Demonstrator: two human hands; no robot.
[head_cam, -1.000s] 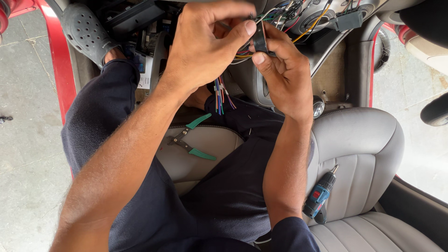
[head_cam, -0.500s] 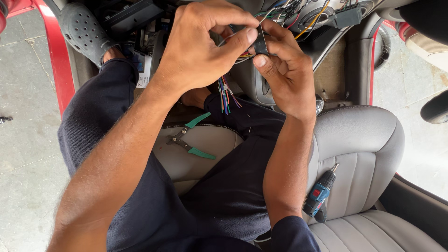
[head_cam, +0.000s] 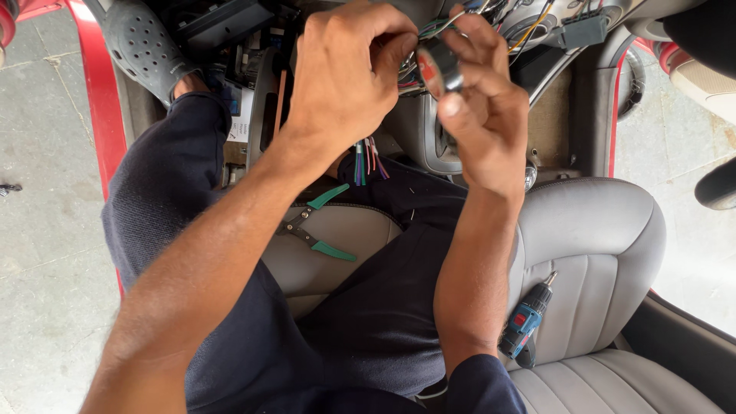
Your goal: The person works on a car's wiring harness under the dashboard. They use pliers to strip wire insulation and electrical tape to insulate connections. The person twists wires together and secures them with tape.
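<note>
Evidently the work centred on a small dark roll of tape (head_cam: pixel 435 69), pinched in the fingertips of the right hand (head_cam: pixel 491 123) up near the opened dashboard. The left hand (head_cam: pixel 345 80) had its fingers closed around the wire bundle (head_cam: pixel 418 34) just beside the roll. A good wrap, I judged, would need the tape kept taut and the wires held steady. Loose coloured wire ends (head_cam: pixel 366 157) hung below the hands. Green-handled pliers (head_cam: pixel 318 226) lay on the grey seat (head_cam: pixel 606 230) between the legs, and a small blue cordless drill (head_cam: pixel 525 322) rested right of the forearm. A white paper label (head_cam: pixel 239 115) showed by the knee, unreadable.
</note>
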